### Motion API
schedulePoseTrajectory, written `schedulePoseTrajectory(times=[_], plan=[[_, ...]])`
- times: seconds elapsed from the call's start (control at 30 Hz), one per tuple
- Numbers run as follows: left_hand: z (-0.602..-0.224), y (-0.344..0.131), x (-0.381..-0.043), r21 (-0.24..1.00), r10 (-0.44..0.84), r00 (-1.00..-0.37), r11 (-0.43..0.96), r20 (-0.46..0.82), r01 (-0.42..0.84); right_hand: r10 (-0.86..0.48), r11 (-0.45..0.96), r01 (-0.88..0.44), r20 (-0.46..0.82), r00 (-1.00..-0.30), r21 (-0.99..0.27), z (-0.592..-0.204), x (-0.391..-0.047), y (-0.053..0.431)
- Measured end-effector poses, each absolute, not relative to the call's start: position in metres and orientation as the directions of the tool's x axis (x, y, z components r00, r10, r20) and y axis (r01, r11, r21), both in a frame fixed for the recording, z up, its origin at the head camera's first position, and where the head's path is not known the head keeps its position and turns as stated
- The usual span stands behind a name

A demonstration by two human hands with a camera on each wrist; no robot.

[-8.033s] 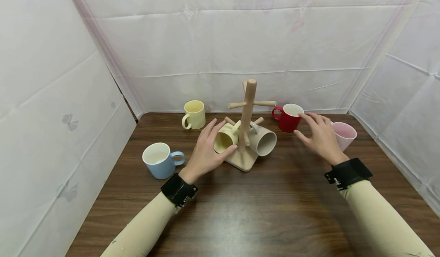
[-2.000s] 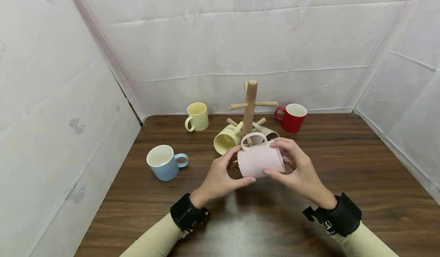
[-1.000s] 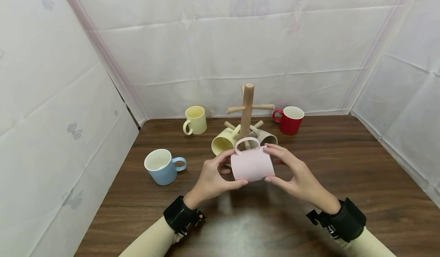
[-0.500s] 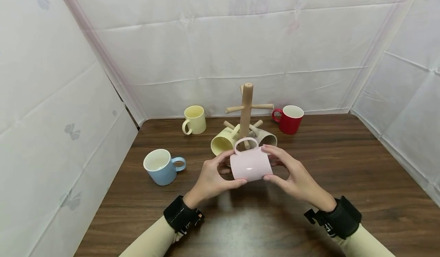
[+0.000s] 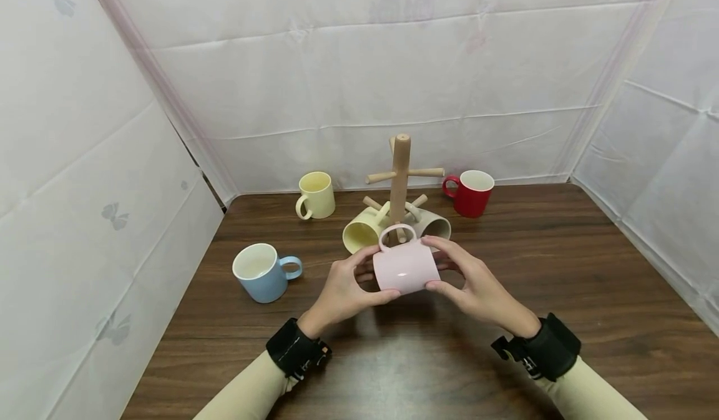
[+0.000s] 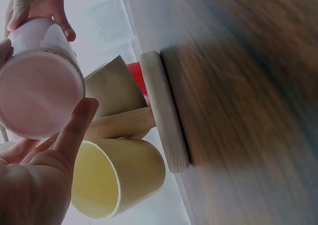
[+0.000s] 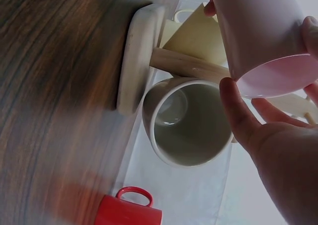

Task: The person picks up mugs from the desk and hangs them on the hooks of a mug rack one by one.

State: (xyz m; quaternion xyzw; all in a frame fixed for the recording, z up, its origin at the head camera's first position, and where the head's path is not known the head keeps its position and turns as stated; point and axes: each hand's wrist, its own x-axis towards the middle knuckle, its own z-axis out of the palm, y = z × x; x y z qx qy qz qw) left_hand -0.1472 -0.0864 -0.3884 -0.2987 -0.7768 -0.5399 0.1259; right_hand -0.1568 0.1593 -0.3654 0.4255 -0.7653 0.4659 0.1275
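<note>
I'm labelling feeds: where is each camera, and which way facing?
Head: on the head, facing forward and down at the pink mug and wooden rack; left hand, right hand and forearms show.
Left wrist: on that wrist, facing the mug's base; both hands show.
Right wrist: on that wrist, facing the mug's mouth; both hands, partly.
Wrist views share mug and rack.

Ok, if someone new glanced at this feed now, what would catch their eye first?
Probably the pink mug, held sideways with its handle up between the left hand and right hand, in front of the wooden rack. Next, likely the bright red mug, standing at the back of the table to the right of the rack, and the blue mug standing to the left of the hands.
</note>
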Motion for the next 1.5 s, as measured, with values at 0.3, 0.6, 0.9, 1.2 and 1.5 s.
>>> schedulePoseTrajectory(times=[0.3, 0.6, 0.9, 1.2, 1.5], plan=[[-0.395, -0.089, -0.151, 0.785, 0.335, -0.812, 0.252, 0.478, 0.566, -0.538, 0.200, -0.731, 0.550, -0.639, -0.652, -0.389, -0.170, 0.161], [-0.397, -0.089, -0.153, 0.797, 0.344, -0.822, 0.256, 0.454, 0.548, -0.540, 0.215, -0.702, 0.516, -0.665, -0.680, -0.412, -0.185, 0.166], [-0.413, -0.091, -0.164, 0.785, 0.344, -0.822, 0.281, 0.454, 0.552, -0.552, 0.239, -0.702, 0.502, -0.666, -0.671, -0.410, -0.186, 0.165], [-0.435, -0.095, -0.179, 0.746, 0.355, -0.830, 0.377, 0.431, 0.549, -0.576, 0.241, -0.757, 0.539, -0.615, -0.607, -0.378, -0.171, 0.158], [-0.433, -0.094, -0.180, 0.723, 0.364, -0.830, 0.416, 0.423, 0.552, -0.576, 0.256, -0.762, 0.539, -0.615, -0.595, -0.377, -0.171, 0.157]])
